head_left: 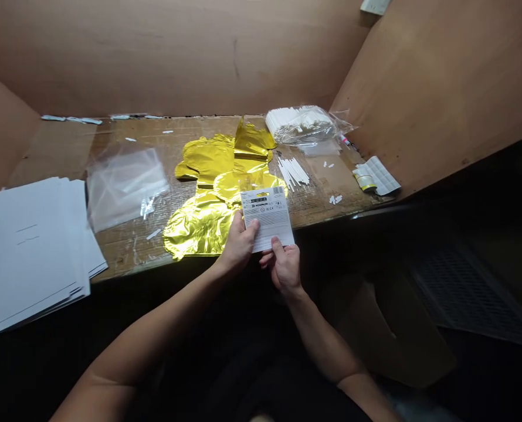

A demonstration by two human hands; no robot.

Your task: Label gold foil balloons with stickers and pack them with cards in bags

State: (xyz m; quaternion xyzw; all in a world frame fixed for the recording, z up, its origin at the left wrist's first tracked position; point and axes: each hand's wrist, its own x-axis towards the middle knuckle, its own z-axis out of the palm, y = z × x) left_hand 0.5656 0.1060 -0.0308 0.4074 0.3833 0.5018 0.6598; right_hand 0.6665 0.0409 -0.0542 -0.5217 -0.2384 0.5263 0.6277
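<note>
A white printed card (267, 220) with a barcode and a hanging slot is held at the table's front edge. My left hand (240, 239) grips its left side, thumb on the printed face. My right hand (284, 262) pinches its lower edge between thumb and fingers. Clear plastic shows above the card's top, though I cannot tell whether it is a bag around the card. Just behind and to the left lie shiny gold foil balloons (203, 220), flat and overlapping. Several thin white sticks (293, 173) lie to the right of the foil.
Clear plastic bags (126, 184) lie left of the foil, beside stacked white paper sheets (32, 246). A bag of white sticks (302, 124) stands at the back right. A sticker roll (366, 180) and a white sheet (382, 174) lie near the right panel (441, 99).
</note>
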